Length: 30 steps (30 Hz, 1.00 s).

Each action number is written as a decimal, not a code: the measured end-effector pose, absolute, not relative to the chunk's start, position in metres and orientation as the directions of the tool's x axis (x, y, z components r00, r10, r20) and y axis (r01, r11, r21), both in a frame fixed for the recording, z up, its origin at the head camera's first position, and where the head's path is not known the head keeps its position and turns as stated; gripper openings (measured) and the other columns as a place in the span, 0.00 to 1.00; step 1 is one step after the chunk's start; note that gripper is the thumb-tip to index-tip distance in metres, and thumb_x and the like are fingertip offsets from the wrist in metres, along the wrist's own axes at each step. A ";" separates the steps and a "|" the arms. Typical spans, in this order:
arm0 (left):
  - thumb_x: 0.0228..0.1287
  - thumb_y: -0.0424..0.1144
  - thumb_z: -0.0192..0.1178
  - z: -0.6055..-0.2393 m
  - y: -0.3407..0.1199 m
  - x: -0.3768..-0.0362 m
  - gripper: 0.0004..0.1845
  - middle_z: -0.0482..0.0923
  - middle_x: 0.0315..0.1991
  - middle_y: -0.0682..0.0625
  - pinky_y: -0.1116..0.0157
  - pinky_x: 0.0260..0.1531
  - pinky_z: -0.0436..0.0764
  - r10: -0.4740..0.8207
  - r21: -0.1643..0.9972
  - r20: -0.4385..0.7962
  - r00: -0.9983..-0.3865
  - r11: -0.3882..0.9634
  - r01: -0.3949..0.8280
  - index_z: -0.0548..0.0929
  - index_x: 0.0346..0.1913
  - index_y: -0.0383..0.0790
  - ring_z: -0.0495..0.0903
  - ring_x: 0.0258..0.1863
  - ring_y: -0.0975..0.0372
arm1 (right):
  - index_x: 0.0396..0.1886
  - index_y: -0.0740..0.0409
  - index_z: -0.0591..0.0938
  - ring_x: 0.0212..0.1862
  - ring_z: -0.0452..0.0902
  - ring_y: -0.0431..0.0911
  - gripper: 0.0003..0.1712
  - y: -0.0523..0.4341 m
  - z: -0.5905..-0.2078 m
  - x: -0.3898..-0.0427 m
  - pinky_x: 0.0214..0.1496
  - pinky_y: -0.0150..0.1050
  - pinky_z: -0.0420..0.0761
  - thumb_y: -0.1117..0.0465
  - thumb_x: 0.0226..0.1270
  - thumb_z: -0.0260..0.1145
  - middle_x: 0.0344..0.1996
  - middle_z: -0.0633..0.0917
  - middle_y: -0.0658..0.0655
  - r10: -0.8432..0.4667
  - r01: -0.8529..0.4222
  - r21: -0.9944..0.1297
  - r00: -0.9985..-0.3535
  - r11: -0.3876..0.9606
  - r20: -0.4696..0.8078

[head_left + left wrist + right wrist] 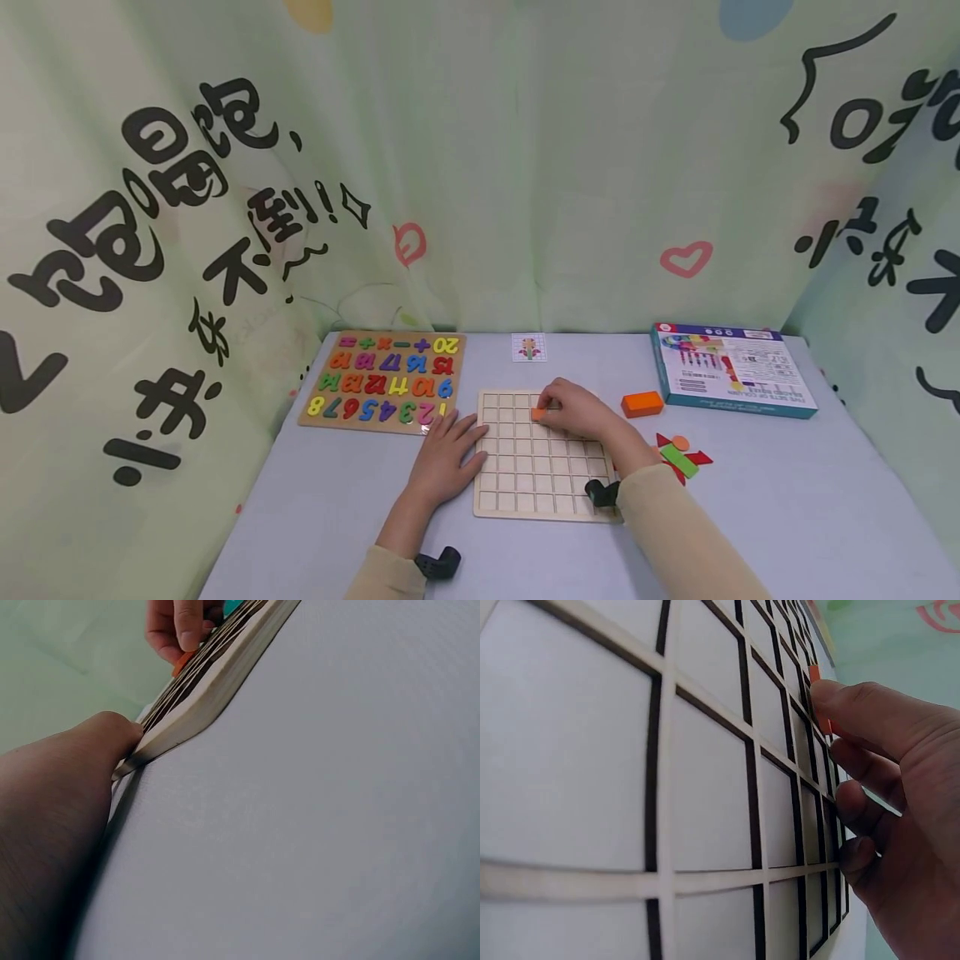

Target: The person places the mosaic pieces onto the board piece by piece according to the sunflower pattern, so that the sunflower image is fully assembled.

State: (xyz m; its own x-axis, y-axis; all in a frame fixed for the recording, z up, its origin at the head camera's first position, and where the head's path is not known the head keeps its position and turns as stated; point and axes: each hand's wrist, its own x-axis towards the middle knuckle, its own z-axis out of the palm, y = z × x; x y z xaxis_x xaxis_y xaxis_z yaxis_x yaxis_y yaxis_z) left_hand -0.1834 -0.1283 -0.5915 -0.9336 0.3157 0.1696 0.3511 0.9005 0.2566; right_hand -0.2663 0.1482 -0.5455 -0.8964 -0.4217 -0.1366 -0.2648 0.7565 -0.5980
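Pinching a small orange tile (538,413), the right hand (577,410) sets it in the pale wooden grid board (534,492), toward 12 o'clock; left hand (444,454) lies flat, steadying the board's 9 o'clock edge. Remaining cells look unfilled, with coloured shapes (681,456) waiting at 3 o'clock.

Pale grey-blue table (787,500), matte, evenly lit, no hard shadows. Green curtain (525,167) hangs on 3 sides: behind the table beyond the hands, and along both flanks. Large black hand-drawn characters (135,242) printed on the flank panel to the left of the hands, more black characters (885,117) on the panel to their right. 2 pink outline marks on the rear panel: a loop (409,243) up and left of the hands, a heart (686,258) up and right. Soft diffuse light throughout.
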 end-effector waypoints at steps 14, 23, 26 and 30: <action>0.70 0.61 0.51 -0.592 -0.129 -0.184 0.27 0.66 0.73 0.58 0.46 0.77 0.54 0.320 0.258 0.151 -0.935 0.901 0.350 0.73 0.69 0.62 0.53 0.78 0.53 | 0.39 0.47 0.83 0.42 0.73 0.45 0.07 0.147 -0.549 -0.264 0.51 0.42 0.77 0.54 0.63 0.70 0.41 0.79 0.48 -0.372 -0.234 -0.586 -0.920 0.775 -0.124; 0.70 0.61 0.51 -0.593 -0.129 -0.185 0.27 0.67 0.73 0.58 0.46 0.77 0.54 0.320 0.255 0.162 -0.933 0.900 0.353 0.73 0.69 0.61 0.54 0.78 0.53 | 0.43 0.47 0.83 0.43 0.73 0.45 0.10 0.148 -0.548 -0.263 0.52 0.43 0.78 0.52 0.64 0.70 0.42 0.79 0.48 -0.385 -0.239 -0.594 -0.914 0.768 -0.130; 0.70 0.61 0.52 -0.592 -0.128 -0.184 0.27 0.67 0.73 0.58 0.47 0.77 0.54 0.320 0.253 0.163 -0.933 0.901 0.353 0.73 0.69 0.61 0.54 0.78 0.53 | 0.46 0.47 0.83 0.43 0.73 0.45 0.11 0.155 -0.543 -0.261 0.51 0.42 0.78 0.52 0.66 0.68 0.43 0.80 0.48 -0.387 -0.233 -0.606 -0.912 0.760 -0.134; 0.70 0.61 0.52 -0.592 -0.128 -0.184 0.27 0.67 0.73 0.57 0.46 0.77 0.54 0.323 0.252 0.155 -0.934 0.901 0.354 0.73 0.69 0.61 0.54 0.78 0.53 | 0.48 0.47 0.83 0.42 0.74 0.45 0.11 0.173 -0.528 -0.252 0.44 0.38 0.78 0.52 0.70 0.65 0.41 0.82 0.48 -0.365 -0.210 -0.616 -0.921 0.759 -0.136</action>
State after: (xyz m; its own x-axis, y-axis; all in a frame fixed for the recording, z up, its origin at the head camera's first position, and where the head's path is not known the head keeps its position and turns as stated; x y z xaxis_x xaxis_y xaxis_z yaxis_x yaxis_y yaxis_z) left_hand -0.1838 -0.1283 -0.5919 -0.9336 0.3229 0.1552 0.3535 0.9007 0.2524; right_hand -0.2517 0.1726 -0.5285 -0.9210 -0.3650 -0.1361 -0.2097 0.7591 -0.6162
